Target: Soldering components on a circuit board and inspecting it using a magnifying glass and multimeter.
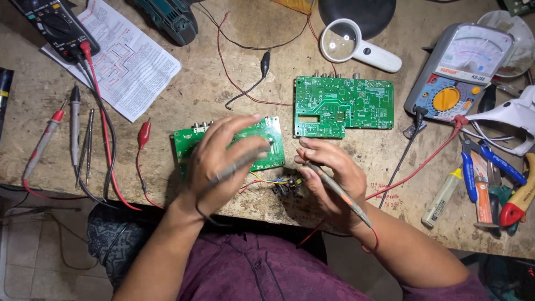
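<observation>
My left hand [220, 161] holds a grey meter probe [241, 163] slanted over a small green circuit board [266, 134] at the bench's near edge, covering much of the board. My right hand [329, 178] grips a second probe [341, 192] with an orange band, its tip pointing up-left toward the board's right edge. A small dark component with yellow and red wires [281, 184] lies between my hands. A larger green circuit board [343, 105] rests just beyond my right hand.
An analog meter [460, 72] stands at the right, a digital meter [53, 25] on a printed sheet [131, 61] at far left. A magnifier [356, 44], pliers and screwdrivers [499, 184], spare probes [75, 128], clip leads [144, 134] and a white tube [441, 198] lie around.
</observation>
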